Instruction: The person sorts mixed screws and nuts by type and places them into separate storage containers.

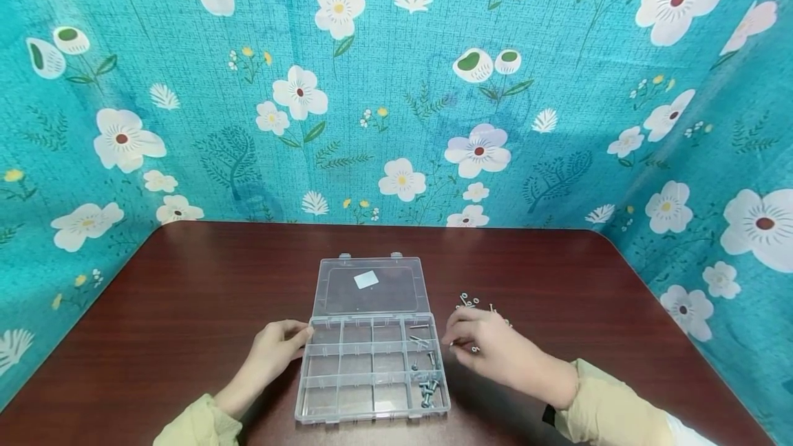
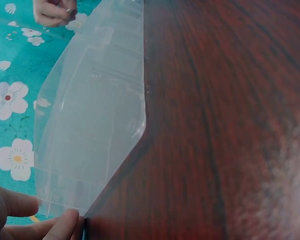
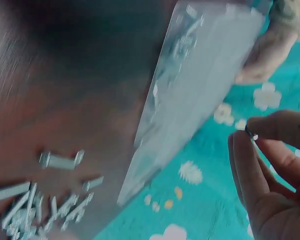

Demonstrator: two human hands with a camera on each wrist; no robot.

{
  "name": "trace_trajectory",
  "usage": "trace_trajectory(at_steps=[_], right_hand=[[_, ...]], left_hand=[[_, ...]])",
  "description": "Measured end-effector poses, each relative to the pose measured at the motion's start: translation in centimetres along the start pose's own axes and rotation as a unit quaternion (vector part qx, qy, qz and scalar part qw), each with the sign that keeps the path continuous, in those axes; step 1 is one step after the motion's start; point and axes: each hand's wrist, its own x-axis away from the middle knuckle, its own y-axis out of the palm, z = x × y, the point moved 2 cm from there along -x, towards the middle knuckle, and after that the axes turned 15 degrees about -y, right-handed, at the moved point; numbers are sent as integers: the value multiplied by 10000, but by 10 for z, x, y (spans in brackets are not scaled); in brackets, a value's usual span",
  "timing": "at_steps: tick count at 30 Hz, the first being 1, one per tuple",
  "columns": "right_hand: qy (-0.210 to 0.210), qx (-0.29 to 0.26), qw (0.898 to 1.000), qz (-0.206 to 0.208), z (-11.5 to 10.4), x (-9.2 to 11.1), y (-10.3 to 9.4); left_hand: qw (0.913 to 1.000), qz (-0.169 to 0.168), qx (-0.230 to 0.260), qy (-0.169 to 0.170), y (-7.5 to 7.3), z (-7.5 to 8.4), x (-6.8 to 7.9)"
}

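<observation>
A clear plastic compartment box [image 1: 359, 418] lies with its lid [image 1: 396, 298] folded back. Its right column holds bolts [image 1: 427, 392] in the front compartment and thinner screws [image 1: 419, 341] farther back. My left hand [image 1: 272, 349] holds the box's left edge between thumb and fingers, seen at a corner in the left wrist view. Just right of the box, above the table, is my right hand [image 1: 489, 346]. Its thumb and fingertips pinch a small metal piece [image 3: 250, 133], mostly hidden by the fingers, so I cannot tell its exact kind.
Loose screws and nuts [image 1: 469, 301] lie behind and under the right hand. The right wrist view shows a heap of bolts [image 3: 27, 215] and one lying apart [image 3: 60, 161]. A floral turquoise cloth [image 1: 372, 122] hangs beyond the dark wooden table [image 1: 235, 274].
</observation>
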Motion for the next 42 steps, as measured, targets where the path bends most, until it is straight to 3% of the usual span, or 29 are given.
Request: trace_trajectory(at_steps=[4, 7, 14, 20, 28, 42], right_hand=[[-601, -336, 9973, -257, -17, -5, 15], [-747, -459, 9945, -576, -27, -4, 25], [-493, -781, 9894, -1121, -33, 2, 35], [-515, -659, 9902, -1121, -27, 1, 24], [-45, -401, 9905, -1312, -11, 1, 4], [1340, -235, 9824, -1282, 51, 19, -11]], left_hand=[[10000, 24, -10, 12, 0, 0, 0], [10000, 9, 0, -1, 1, 0, -1], [10000, -14, -4, -52, 1, -2, -1], [10000, -34, 31, -67, 0, -2, 0], [9999, -37, 9, -108, 0, -3, 1], [9999, -39, 68, -92, 1, -3, -1]])
